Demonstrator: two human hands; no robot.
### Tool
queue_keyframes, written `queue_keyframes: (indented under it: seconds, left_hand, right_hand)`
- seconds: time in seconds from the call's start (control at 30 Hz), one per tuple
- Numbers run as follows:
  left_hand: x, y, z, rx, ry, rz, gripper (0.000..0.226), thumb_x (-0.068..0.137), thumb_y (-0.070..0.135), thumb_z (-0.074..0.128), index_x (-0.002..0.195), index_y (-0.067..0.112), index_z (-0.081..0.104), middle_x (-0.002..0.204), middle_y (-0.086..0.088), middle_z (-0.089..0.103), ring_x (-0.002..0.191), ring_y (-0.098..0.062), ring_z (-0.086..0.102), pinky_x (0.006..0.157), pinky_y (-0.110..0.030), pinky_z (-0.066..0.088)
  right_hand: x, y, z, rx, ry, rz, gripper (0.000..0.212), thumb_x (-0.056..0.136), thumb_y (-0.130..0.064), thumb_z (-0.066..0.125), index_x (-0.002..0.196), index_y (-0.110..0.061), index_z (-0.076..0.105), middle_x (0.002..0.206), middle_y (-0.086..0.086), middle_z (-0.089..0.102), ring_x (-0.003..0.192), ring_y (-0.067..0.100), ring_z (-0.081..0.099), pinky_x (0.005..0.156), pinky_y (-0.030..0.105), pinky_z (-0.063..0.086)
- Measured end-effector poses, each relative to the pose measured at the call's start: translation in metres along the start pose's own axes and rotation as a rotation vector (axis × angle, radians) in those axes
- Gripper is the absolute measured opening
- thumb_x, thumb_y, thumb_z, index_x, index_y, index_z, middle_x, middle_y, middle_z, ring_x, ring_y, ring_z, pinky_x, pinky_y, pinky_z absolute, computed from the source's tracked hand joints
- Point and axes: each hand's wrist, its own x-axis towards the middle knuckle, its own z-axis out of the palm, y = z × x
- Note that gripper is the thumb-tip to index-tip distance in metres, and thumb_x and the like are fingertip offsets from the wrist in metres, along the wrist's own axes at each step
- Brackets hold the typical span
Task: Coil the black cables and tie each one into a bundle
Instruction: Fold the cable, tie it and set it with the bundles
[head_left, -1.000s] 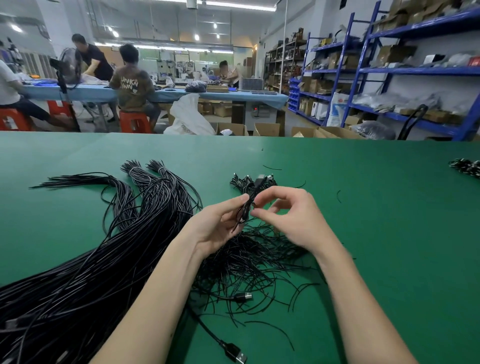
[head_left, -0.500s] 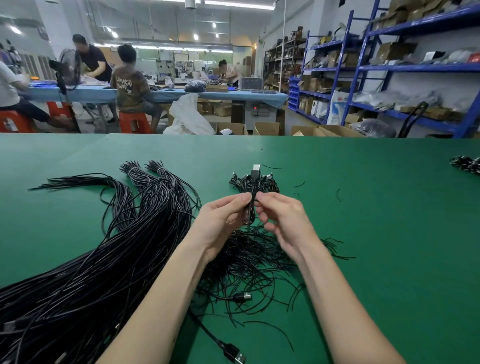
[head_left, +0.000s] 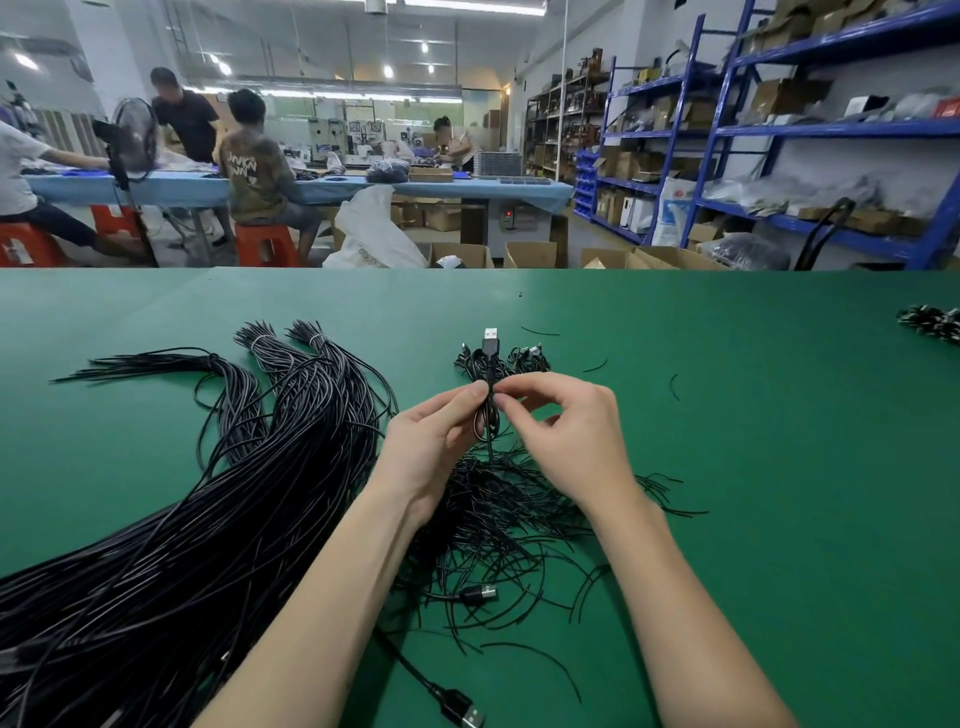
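A green table (head_left: 753, 467) fronts a workshop. At its centre both hands pinch one coiled cable (head_left: 488, 421): the left hand (head_left: 431, 447) with thumb and forefinger curled on its left side, the right hand (head_left: 566, 431) on its right. The cable's plug (head_left: 490, 339) points to 12 o'clock. Loose cables (head_left: 171, 519) lie at 8 o'clock, short ties (head_left: 498, 525) under the wrists.

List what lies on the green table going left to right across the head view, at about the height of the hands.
Big heap of uncoiled black cables → left hand → coiled cable pinched by both hands, USB plug up → right hand → small dark bundle at the table's right edge, farther back.
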Motion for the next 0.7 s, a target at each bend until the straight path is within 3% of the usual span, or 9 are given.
queue_keyframes:
  seconds: [0.13,0.27,0.37,0.5,0.7]
  left_hand:
    - [-0.001,-0.004,0.000,0.061,0.030,0.105,0.028,0.067,0.023,0.082,0.090,0.008,0.081,0.092,-0.009,0.078,0.081,-0.012,0.071,0.076,-0.018,0.055]
    - [-0.001,-0.003,-0.004,0.423,0.035,0.379,0.018,0.073,0.023,0.086,0.090,0.018,0.081,0.090,-0.001,0.079,0.089,-0.012,0.075,0.078,-0.016,0.054]
    - [0.000,-0.004,-0.002,0.504,0.003,0.475,0.012,0.078,0.019,0.086,0.090,0.020,0.082,0.088,0.003,0.079,0.087,-0.012,0.076,0.076,-0.015,0.054]
    - [0.001,-0.002,-0.003,0.467,0.053,0.495,0.012,0.079,0.017,0.085,0.090,0.019,0.081,0.087,0.002,0.079,0.087,-0.012,0.076,0.077,-0.016,0.054]
    - [0.004,-0.005,-0.007,0.369,0.191,0.462,0.010,0.082,0.014,0.082,0.091,0.017,0.080,0.086,0.002,0.079,0.086,-0.010,0.075,0.076,-0.014,0.054]
  right_hand:
    - [0.001,-0.006,0.004,0.089,-0.028,0.175,0.011,0.090,-0.019,0.077,0.083,-0.027,0.079,0.068,-0.015,0.073,0.064,0.004,0.071,0.062,0.012,0.051]
    - [0.009,-0.012,-0.009,0.548,-0.178,0.659,0.005,0.088,-0.005,0.078,0.084,-0.009,0.079,0.073,0.004,0.075,0.061,0.008,0.070,0.060,0.016,0.056]
    - [0.010,-0.011,-0.014,0.828,-0.206,0.883,0.002,0.085,0.000,0.077,0.085,-0.001,0.078,0.072,0.006,0.074,0.058,0.007,0.067,0.057,0.017,0.056]
    - [0.007,-0.014,-0.006,0.875,-0.207,0.867,0.003,0.087,-0.006,0.077,0.088,-0.003,0.079,0.077,0.005,0.074,0.060,0.008,0.065,0.058,0.021,0.057]
    - [0.005,-0.016,0.006,0.709,-0.269,0.751,0.013,0.090,-0.026,0.078,0.092,-0.015,0.084,0.094,-0.004,0.079,0.074,0.007,0.064,0.063,0.021,0.056]
